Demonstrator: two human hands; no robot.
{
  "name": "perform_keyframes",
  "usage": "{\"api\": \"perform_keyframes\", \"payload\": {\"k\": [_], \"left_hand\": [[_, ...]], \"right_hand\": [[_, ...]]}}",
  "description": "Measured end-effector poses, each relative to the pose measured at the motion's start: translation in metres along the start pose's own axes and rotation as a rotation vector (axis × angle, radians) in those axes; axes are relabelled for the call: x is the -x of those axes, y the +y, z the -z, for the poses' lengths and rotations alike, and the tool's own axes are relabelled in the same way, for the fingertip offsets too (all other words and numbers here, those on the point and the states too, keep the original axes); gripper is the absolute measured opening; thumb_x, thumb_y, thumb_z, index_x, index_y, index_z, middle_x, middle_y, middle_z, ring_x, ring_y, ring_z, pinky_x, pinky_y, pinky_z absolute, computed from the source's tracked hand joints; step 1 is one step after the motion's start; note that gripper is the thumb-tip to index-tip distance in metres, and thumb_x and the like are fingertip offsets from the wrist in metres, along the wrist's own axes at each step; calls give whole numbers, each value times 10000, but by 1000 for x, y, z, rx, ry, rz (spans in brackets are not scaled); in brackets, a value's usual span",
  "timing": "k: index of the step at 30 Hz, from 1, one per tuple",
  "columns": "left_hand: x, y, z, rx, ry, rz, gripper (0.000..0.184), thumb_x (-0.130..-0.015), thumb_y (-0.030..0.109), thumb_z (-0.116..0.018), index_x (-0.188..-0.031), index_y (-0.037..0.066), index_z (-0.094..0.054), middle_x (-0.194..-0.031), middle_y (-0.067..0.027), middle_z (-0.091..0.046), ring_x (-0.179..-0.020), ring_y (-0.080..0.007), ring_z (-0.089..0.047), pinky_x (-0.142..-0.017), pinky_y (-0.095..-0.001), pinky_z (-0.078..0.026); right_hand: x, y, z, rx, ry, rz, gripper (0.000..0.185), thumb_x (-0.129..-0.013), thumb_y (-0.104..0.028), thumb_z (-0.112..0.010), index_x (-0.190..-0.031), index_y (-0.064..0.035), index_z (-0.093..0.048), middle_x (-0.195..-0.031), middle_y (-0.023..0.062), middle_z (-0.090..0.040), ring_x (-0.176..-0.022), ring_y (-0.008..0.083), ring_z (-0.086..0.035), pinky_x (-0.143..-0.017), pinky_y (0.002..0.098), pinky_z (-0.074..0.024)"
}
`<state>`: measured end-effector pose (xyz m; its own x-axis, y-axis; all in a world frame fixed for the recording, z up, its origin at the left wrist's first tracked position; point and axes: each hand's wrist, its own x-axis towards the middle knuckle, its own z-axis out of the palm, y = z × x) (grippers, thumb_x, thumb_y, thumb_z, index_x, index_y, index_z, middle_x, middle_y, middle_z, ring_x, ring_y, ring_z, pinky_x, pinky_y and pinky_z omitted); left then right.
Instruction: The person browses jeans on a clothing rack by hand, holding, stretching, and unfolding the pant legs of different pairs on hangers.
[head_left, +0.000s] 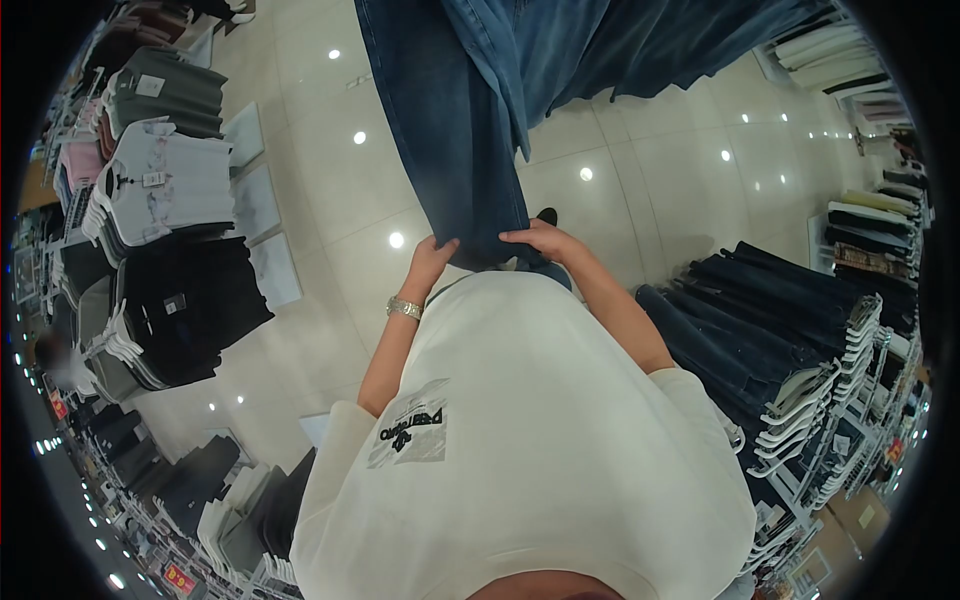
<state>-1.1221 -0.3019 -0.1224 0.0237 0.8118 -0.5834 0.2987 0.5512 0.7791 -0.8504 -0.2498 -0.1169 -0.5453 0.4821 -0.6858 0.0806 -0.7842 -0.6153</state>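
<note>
A pair of blue jeans (pixel 450 130) hangs from the top of the view down toward my body, one leg stretched between my hands near its hem. My left hand (pixel 432 258), with a metal watch on the wrist, pinches the left edge of the leg near the hem. On the opposite edge, my right hand (pixel 540 238) grips the denim between thumb and fingers. More blue denim (pixel 640 50) hangs beside this leg at the top right.
Racks of shirts (pixel 175 180) and black garments (pixel 190 310) line the left side. Dark jeans on white hangers (pixel 770 310) stand close at the right, with folded or hung clothes (pixel 870 230) beyond. Glossy floor tiles (pixel 330 190) reflect ceiling lights.
</note>
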Motion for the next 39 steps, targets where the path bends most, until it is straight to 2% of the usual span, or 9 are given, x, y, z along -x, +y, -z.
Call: {"api": "perform_keyframes", "payload": {"k": [1, 5, 7, 11, 16, 27, 34, 37, 39], "left_hand": [[-6, -9, 1, -117, 23, 1, 352, -955, 259, -624, -1118, -52, -650, -1022, -91, -696, -926, -147, -626, -841, -284, -483], [-17, -29, 4, 178, 185, -115, 353, -1000, 282, -559, -1086, -50, -643, -986, -79, -693, -872, -151, -621, -808, -292, -486], [-16, -25, 12, 294, 313, -58, 355, -1017, 285, -535, -1078, -49, -639, -978, -71, -692, -858, -146, -619, -794, -287, -487], [-17, -17, 15, 407, 345, -79, 352, -1022, 273, -532, -1126, -52, -620, -1010, -82, -692, -877, -134, -631, -788, -267, -499], [-4, 14, 26, 874, 138, 12, 391, -997, 249, -582, -1245, -51, -549, -1176, -119, -653, -1008, -184, -654, -895, -305, -528], [34, 10, 22, 657, -275, 158, 377, -965, 208, -627, -1238, -45, -567, -1188, -121, -656, -1071, -184, -633, -925, -323, -519], [36, 40, 27, 908, -16, 18, 356, -997, 235, -570, -1227, -38, -572, -1176, -104, -664, -1027, -168, -648, -866, -293, -533], [40, 67, 44, 1060, 19, 9, 337, -1002, 230, -562, -1216, -30, -581, -1163, -106, -666, -1023, -179, -650, -859, -296, -535], [30, 61, 52, 1215, 7, 25, 322, -1006, 226, -550, -1214, -17, -580, -1181, -128, -661, -1009, -205, -667, -842, -308, -554]], "right_hand": [[-2, 2, 3, 1, 21, -4, 604, -836, -265, -771, -1249, 123, -562, -1223, 179, -640, -1104, 246, -625, -981, 311, -471], [-6, 12, 12, 13, 381, -30, 622, -844, -287, -757, -1247, 139, -550, -1209, 197, -641, -1095, 251, -629, -960, 314, -488], [6, 4, 14, -91, 337, 35, 639, -876, -341, -724, -1263, 134, -540, -1210, 192, -644, -1101, 238, -630, -965, 316, -486], [2, 8, 21, -140, 328, 103, 665, -896, -399, -695, -1262, 135, -540, -1205, 192, -646, -1080, 241, -640, -952, 321, -495], [-6, -4, 8, -223, 429, 130, 642, -881, -386, -715, -1231, 128, -554, -1155, 194, -663, -1006, 241, -667, -907, 332, -524], [2, -48, -5, -491, 281, 263, 504, -911, -297, -693, -1212, 89, -574, -1133, 147, -670, -967, 226, -671, -855, 332, -550], [38, -88, -26, -728, 106, 342, 458, -949, -272, -642, -1268, 45, -558, -1193, 133, -651, -1081, 231, -640, -953, 363, -508], [50, -94, -36, -693, -76, 383, 516, -937, -290, -661, -1299, 54, -528, -1241, 139, -630, -1164, 233, -602, -1025, 381, -463], [34, -76, -38, -384, -17, 259, 557, -926, -296, -675, -1320, 60, -506, -1268, 135, -618, -1198, 235, -581, -1061, 383, -432]]}}
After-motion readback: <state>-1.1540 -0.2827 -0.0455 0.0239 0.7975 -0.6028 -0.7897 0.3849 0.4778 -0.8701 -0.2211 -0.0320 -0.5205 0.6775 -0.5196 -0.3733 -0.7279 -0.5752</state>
